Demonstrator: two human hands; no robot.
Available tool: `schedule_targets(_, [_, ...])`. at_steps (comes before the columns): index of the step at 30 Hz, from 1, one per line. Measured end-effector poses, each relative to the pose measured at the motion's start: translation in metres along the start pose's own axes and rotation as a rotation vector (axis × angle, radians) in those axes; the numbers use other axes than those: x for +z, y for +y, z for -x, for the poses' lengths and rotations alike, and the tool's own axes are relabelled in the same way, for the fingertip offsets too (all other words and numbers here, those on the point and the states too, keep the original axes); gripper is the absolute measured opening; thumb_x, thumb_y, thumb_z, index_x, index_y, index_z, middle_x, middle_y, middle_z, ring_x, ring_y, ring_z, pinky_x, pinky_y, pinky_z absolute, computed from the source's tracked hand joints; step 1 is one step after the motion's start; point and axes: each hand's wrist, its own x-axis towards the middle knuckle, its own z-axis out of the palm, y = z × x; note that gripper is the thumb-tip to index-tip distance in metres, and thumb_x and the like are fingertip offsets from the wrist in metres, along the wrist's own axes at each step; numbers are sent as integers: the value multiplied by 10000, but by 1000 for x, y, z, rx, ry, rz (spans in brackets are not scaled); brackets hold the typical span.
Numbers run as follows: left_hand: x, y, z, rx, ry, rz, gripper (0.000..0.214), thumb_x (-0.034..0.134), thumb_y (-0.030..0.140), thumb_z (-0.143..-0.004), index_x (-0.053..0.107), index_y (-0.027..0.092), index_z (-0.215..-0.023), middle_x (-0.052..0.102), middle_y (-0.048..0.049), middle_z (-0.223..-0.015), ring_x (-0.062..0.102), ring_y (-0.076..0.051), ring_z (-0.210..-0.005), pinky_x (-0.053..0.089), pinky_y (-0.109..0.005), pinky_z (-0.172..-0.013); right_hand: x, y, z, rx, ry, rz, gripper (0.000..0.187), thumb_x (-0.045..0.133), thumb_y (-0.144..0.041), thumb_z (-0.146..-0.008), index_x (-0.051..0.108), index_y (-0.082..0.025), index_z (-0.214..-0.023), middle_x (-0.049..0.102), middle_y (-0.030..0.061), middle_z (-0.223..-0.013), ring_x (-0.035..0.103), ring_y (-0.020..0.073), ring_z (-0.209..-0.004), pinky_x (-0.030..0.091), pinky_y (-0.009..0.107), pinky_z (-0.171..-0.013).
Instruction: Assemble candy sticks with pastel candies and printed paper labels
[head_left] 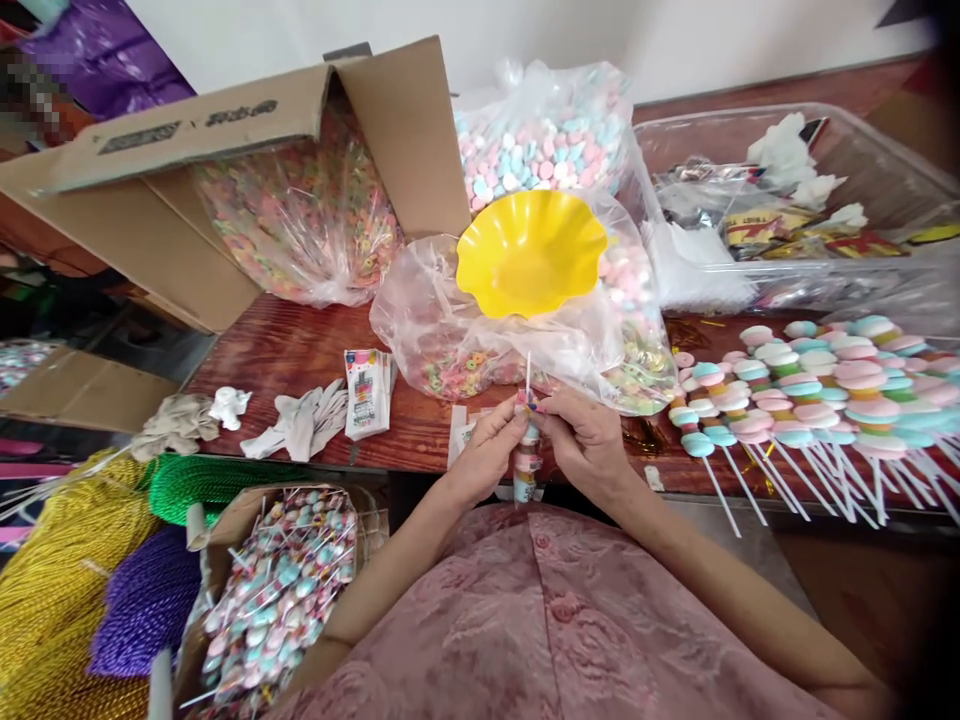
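Close to the table's front edge, my left hand [489, 450] and my right hand [589, 440] meet around a wrapped candy skewer [528, 462]. Its white stick [528, 372] points up and away from me, while the candy end hangs down toward my shirt. The fingers of both hands pinch the neck of the wrapper, where the stick comes out. A small dark-blue bit shows between the fingertips, too small to name. Just beyond my hands lies a clear plastic bag [442, 335] of ring-shaped candies, with a yellow scalloped bowl [529, 255] resting on it.
Unwrapped candy skewers [847, 385] lie stacked at right, below a clear bin [795, 265]. Printed wrappers [367, 395] and white gloves [300, 420] lie left. Behind stand an open carton [405, 130] and a bag of pastel candies [547, 130]. A box of wrapped skewers [281, 590] sits lower left.
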Motion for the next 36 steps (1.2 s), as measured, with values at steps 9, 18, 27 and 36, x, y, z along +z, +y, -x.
schedule_targets(9, [-15, 17, -3, -182, -50, 75, 439, 767, 530, -658, 557, 153, -738, 538, 20, -668, 464, -75, -577, 411, -217, -566, 3, 9, -8, -104, -36, 281, 228, 454, -198, -937, 682, -206, -929, 672, 73, -835, 615, 187, -790, 492, 322, -729])
schedule_targets(18, [-32, 17, -3, -374, -450, 29, 420, 687, 538, -744, 537, 146, -752, 585, -16, -675, 568, -111, -497, 452, -243, -499, -38, 9, -16, -667, -586, 590, 312, 412, -156, -976, 632, -250, -1176, 703, 66, -1134, 529, 243, -1155, 265, 479, -986])
schedule_targets(27, [-26, 21, 21, 258, -235, -1308, 225, 384, 249, -946, 587, 169, -895, 621, -110, -934, 570, -209, -872, 490, -366, -826, -9, -7, 11, -51, -702, 625, 202, 469, -172, -900, 660, -170, -835, 697, 89, -868, 535, 215, -874, 291, 387, -778])
schedule_targets(36, [-43, 22, 12, -464, -409, -335, 396, 605, 558, -793, 562, 166, -760, 528, 25, -595, 420, -71, -445, 314, -198, -449, -15, -12, 36, -454, -424, 584, 293, 404, -181, -995, 637, -253, -1157, 709, 25, -979, 527, 199, -989, 266, 467, -932])
